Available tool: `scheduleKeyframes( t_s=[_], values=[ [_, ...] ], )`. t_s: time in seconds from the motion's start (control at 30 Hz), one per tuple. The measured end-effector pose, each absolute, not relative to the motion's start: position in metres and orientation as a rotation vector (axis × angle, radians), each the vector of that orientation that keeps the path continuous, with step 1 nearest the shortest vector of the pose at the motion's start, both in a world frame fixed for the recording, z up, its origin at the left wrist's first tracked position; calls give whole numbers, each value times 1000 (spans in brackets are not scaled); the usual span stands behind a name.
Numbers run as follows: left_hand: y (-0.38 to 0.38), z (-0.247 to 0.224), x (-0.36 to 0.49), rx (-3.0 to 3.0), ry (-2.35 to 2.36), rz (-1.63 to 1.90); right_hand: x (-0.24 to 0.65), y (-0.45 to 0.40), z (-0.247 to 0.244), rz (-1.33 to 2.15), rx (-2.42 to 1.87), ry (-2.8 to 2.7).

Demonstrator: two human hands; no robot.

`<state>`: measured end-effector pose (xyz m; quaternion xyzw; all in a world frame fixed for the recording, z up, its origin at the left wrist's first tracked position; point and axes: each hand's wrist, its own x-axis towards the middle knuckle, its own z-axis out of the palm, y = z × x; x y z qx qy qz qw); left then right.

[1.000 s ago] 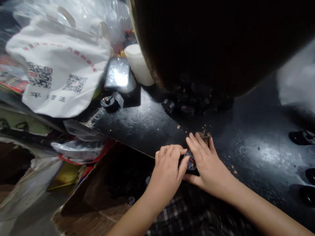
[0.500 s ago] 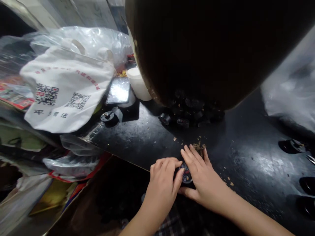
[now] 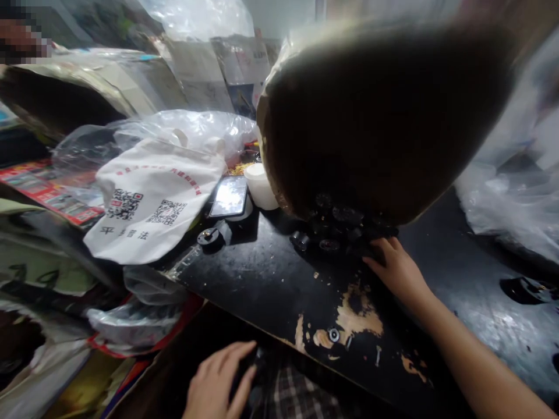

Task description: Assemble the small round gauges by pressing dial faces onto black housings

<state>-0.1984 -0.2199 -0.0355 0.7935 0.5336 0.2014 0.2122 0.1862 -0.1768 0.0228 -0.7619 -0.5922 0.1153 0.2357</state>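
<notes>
My right hand [image 3: 399, 270] reaches to the near edge of a pile of small round dial gauges [image 3: 329, 244], in deep shadow. Its thumb and fingers curve around something dark; the fingertips are partly hidden. My left hand [image 3: 220, 378] is low, in front of the table edge by a plaid cloth [image 3: 294, 387]. Its fingers and thumb are bent toward each other at a dark thing I cannot make out. On the table between the hands lie a small round metal piece [image 3: 334, 334] and a screw [image 3: 378, 355].
A large dark-mouthed container [image 3: 384, 128] looms over the gauges. A white cloth bag [image 3: 161, 203], a phone [image 3: 229, 196], a white roll [image 3: 262, 189] and a round black part [image 3: 209, 237] are at left. The black table [image 3: 271, 291] has worn patches. Clear plastic [image 3: 510, 203] lies right.
Both hands were together at a round gauge near the table edge. They have parted: my right hand moved forward to the pile, my left down and left. The view has tilted up.
</notes>
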Motion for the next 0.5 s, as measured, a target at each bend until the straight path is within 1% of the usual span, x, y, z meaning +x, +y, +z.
scheduleKeyframes(
  t_s=[0.03, 0.1, 0.13, 0.2, 0.27, 0.37, 0.43, 0.5],
  values=[
    [-219, -32, -199, 2183, 1577, 601, 180, -181, 25, 351, -2067, -1653],
    [-218, -17, -180, 2072, 1555, 652, 164, -193, 33, 508, -1961, -1777],
    [-218, -8, -163, 2006, 1462, 698, 154, -200, 39, 628, -1879, -1855],
    [-215, 7, -122, 1889, 1182, 672, 137, -214, 48, 864, -1695, -1971],
    [-213, 14, -87, 1743, 1024, 666, 124, -226, 52, 940, -1586, -1975],
    [-215, 11, -59, 1404, 1041, 729, 111, -242, 46, 722, -1639, -1938],
    [-219, 6, -57, 1206, 1068, 745, 107, -250, 39, 518, -1741, -1958],
    [-223, 3, -64, 1150, 1042, 740, 108, -255, 33, 434, -1826, -1982]
  ],
)
